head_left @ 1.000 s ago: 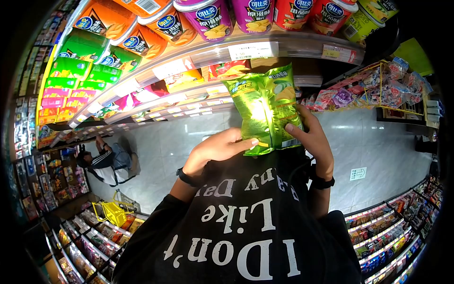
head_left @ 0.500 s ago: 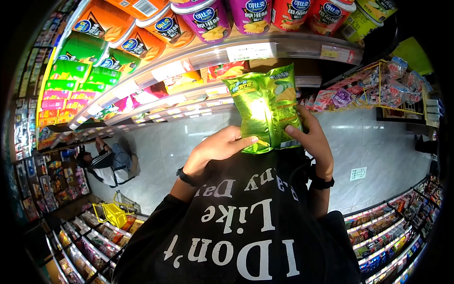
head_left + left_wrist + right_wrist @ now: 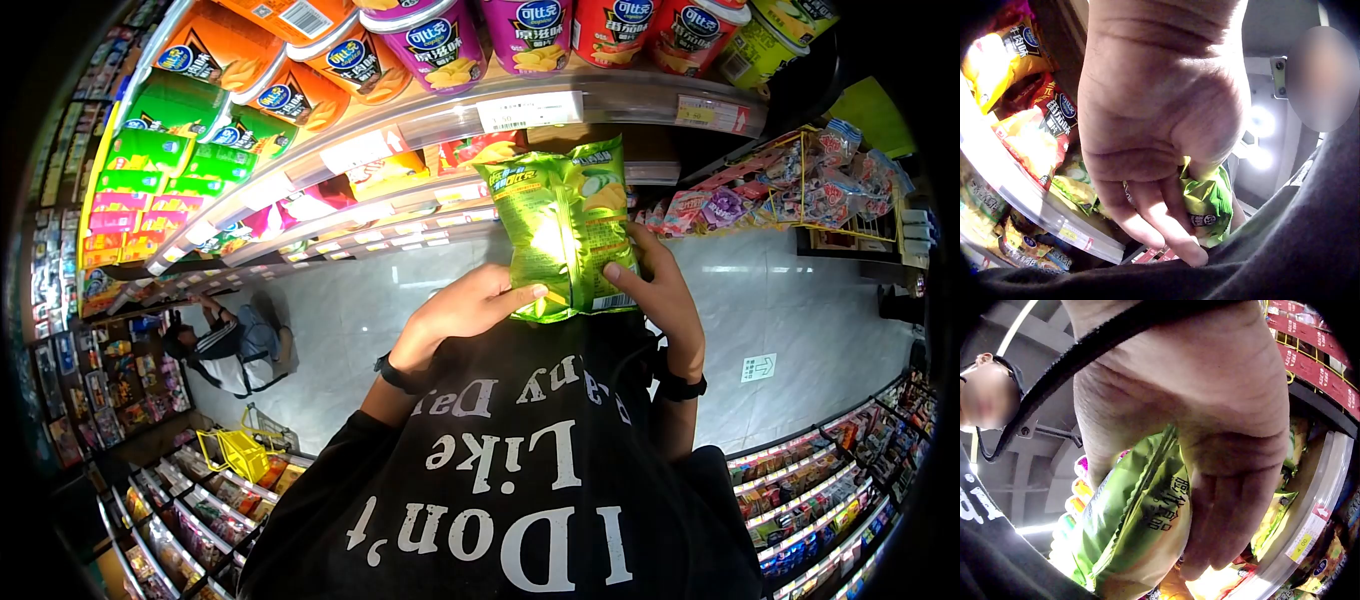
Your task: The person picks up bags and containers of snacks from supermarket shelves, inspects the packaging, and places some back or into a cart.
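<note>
Nearest, across the bottom of the head view, is the wearer's black shirt (image 3: 500, 490) with its inverted lettering. Just beyond it, the left hand (image 3: 455, 308) and the right hand (image 3: 662, 290) hold a green snack bag (image 3: 562, 225) in the middle of the frame. Each thumb lies on the near face and the fingers go behind, so both hands seem to pinch the bag's lower part; the head view hides most of the fingertips. Little has changed over the last second: the hands stay put, and only the bag's upper left corner has tipped slightly inward. I judge this a steady hold, with the printed back kept toward the wearer. Farther on, a curved shelf (image 3: 640, 98) carries purple tubs (image 3: 437, 48) at the top, with a yellow packet (image 3: 385, 172) below. Beyond, at left on the grey floor (image 3: 375, 350), is another person (image 3: 235, 350).
</note>
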Demonstrator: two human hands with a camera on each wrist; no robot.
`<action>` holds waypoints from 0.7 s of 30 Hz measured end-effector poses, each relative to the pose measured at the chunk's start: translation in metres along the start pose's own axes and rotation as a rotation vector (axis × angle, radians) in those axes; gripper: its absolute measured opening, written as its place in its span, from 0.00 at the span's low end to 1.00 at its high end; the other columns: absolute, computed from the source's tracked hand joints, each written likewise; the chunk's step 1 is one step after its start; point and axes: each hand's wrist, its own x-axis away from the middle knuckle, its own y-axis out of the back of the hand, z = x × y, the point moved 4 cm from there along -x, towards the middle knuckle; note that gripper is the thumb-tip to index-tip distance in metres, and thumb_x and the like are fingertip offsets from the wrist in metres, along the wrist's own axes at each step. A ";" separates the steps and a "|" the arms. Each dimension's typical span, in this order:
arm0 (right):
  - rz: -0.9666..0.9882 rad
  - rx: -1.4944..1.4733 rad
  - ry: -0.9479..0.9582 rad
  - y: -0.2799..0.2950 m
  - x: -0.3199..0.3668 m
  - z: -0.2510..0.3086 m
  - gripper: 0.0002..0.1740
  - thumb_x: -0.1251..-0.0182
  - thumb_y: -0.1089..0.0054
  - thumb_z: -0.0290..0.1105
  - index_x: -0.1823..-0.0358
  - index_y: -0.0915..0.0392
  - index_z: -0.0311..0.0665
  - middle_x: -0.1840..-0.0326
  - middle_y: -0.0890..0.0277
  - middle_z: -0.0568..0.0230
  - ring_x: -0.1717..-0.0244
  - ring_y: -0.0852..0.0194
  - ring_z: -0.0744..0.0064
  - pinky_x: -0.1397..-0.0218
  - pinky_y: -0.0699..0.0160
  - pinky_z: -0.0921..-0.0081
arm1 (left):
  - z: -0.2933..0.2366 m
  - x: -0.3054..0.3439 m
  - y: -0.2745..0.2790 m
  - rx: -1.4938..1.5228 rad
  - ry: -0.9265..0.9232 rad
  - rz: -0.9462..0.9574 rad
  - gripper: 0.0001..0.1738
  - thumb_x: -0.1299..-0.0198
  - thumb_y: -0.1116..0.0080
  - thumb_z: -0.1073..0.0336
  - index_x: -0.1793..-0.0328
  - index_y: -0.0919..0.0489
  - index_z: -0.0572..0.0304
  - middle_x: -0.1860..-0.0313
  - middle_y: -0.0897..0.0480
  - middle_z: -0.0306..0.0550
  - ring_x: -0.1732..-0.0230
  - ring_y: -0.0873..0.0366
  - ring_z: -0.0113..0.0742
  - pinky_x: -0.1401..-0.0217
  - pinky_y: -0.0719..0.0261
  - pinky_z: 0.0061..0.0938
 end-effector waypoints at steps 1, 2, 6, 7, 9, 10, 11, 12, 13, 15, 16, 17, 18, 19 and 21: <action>-0.019 0.023 0.012 0.001 0.000 0.001 0.33 0.35 0.32 0.34 0.34 0.36 0.28 0.50 0.19 0.55 0.51 0.22 0.75 0.47 0.25 0.78 | 0.000 -0.001 -0.001 -0.001 -0.001 0.001 0.20 0.26 0.48 0.55 0.47 0.20 0.67 0.72 0.19 0.50 0.69 0.31 0.26 0.62 0.27 0.29; -0.038 0.046 0.023 0.001 0.000 0.002 0.33 0.35 0.31 0.34 0.34 0.36 0.28 0.50 0.19 0.55 0.51 0.22 0.75 0.47 0.25 0.78 | 0.000 -0.002 0.000 0.050 -0.002 -0.023 0.19 0.27 0.47 0.57 0.45 0.20 0.67 0.67 0.17 0.48 0.65 0.28 0.25 0.58 0.26 0.27; -0.071 0.014 0.022 0.000 -0.001 0.003 0.33 0.37 0.30 0.33 0.35 0.35 0.28 0.50 0.18 0.54 0.51 0.21 0.75 0.48 0.24 0.77 | 0.003 -0.007 0.001 0.178 -0.037 -0.139 0.16 0.30 0.42 0.63 0.42 0.21 0.67 0.57 0.15 0.42 0.55 0.21 0.27 0.48 0.24 0.24; -0.089 0.049 0.021 0.001 -0.003 0.003 0.34 0.38 0.29 0.33 0.35 0.34 0.27 0.49 0.19 0.53 0.51 0.21 0.74 0.49 0.23 0.77 | 0.004 -0.007 0.001 0.177 -0.037 -0.139 0.16 0.30 0.42 0.63 0.42 0.21 0.67 0.57 0.15 0.42 0.55 0.21 0.27 0.48 0.24 0.24; -0.107 0.085 0.021 0.000 -0.003 0.005 0.34 0.39 0.28 0.33 0.36 0.34 0.26 0.49 0.19 0.53 0.51 0.20 0.73 0.49 0.22 0.76 | 0.008 -0.008 0.004 0.254 0.006 -0.252 0.17 0.32 0.40 0.65 0.42 0.23 0.67 0.52 0.15 0.44 0.52 0.19 0.30 0.44 0.23 0.26; -0.150 0.132 0.049 -0.002 -0.003 0.009 0.36 0.40 0.27 0.34 0.35 0.34 0.27 0.50 0.18 0.53 0.52 0.19 0.72 0.50 0.21 0.75 | 0.008 -0.008 0.006 0.264 0.002 -0.247 0.18 0.33 0.38 0.65 0.42 0.25 0.67 0.49 0.17 0.46 0.48 0.20 0.33 0.42 0.24 0.29; -0.193 0.180 0.077 -0.004 -0.002 0.012 0.37 0.42 0.26 0.36 0.35 0.34 0.28 0.51 0.17 0.53 0.54 0.18 0.70 0.51 0.21 0.73 | 0.008 -0.009 0.006 0.264 0.002 -0.247 0.18 0.33 0.38 0.65 0.42 0.25 0.67 0.49 0.17 0.46 0.48 0.20 0.33 0.42 0.24 0.29; -0.192 0.180 0.077 -0.007 -0.001 0.012 0.37 0.42 0.26 0.36 0.35 0.34 0.28 0.51 0.17 0.53 0.54 0.18 0.70 0.51 0.21 0.73 | 0.007 -0.010 0.007 0.244 -0.018 -0.257 0.20 0.33 0.38 0.64 0.40 0.27 0.67 0.47 0.18 0.47 0.45 0.21 0.34 0.40 0.25 0.30; -0.220 0.316 0.113 -0.009 0.000 0.013 0.39 0.44 0.25 0.39 0.35 0.34 0.30 0.52 0.17 0.50 0.54 0.17 0.64 0.51 0.20 0.71 | 0.007 -0.010 0.006 0.224 -0.037 -0.267 0.22 0.33 0.38 0.64 0.38 0.28 0.66 0.46 0.18 0.48 0.43 0.22 0.35 0.39 0.25 0.30; -0.246 0.452 0.148 -0.016 0.002 0.018 0.41 0.46 0.24 0.41 0.34 0.33 0.32 0.53 0.17 0.48 0.54 0.15 0.58 0.51 0.20 0.68 | 0.007 -0.010 0.004 0.246 -0.020 -0.266 0.24 0.32 0.39 0.64 0.35 0.31 0.66 0.43 0.20 0.48 0.41 0.23 0.36 0.38 0.26 0.31; -0.240 0.502 0.152 -0.020 0.004 0.024 0.42 0.47 0.24 0.44 0.34 0.33 0.34 0.53 0.18 0.45 0.53 0.16 0.52 0.51 0.20 0.65 | 0.008 -0.010 0.003 0.268 -0.002 -0.265 0.27 0.32 0.40 0.63 0.31 0.33 0.66 0.41 0.21 0.49 0.39 0.25 0.37 0.37 0.26 0.32; -0.235 0.552 0.156 -0.023 0.006 0.028 0.44 0.49 0.23 0.46 0.33 0.33 0.36 0.53 0.18 0.43 0.51 0.17 0.45 0.50 0.20 0.63 | 0.012 -0.011 0.002 0.268 -0.002 -0.264 0.27 0.32 0.40 0.63 0.31 0.33 0.66 0.41 0.21 0.49 0.39 0.25 0.37 0.37 0.26 0.32; -0.213 0.544 0.192 -0.026 0.007 0.029 0.44 0.49 0.24 0.47 0.33 0.33 0.36 0.51 0.19 0.40 0.50 0.19 0.40 0.51 0.20 0.59 | 0.016 -0.011 0.001 0.426 -0.047 -0.291 0.28 0.30 0.42 0.61 0.29 0.35 0.66 0.39 0.23 0.49 0.38 0.25 0.38 0.36 0.27 0.32; -0.213 0.544 0.192 -0.027 0.009 0.030 0.44 0.49 0.24 0.47 0.33 0.33 0.36 0.51 0.19 0.40 0.50 0.19 0.40 0.51 0.20 0.59 | 0.020 -0.011 0.002 0.585 -0.091 -0.318 0.30 0.28 0.44 0.59 0.26 0.37 0.65 0.37 0.24 0.49 0.37 0.26 0.38 0.35 0.27 0.32; -0.123 0.614 0.301 -0.035 0.011 0.035 0.45 0.49 0.24 0.47 0.32 0.33 0.37 0.50 0.19 0.43 0.51 0.19 0.42 0.50 0.20 0.60 | 0.023 -0.005 0.006 0.599 -0.042 -0.318 0.33 0.24 0.55 0.48 0.23 0.41 0.63 0.32 0.28 0.50 0.33 0.28 0.40 0.32 0.28 0.35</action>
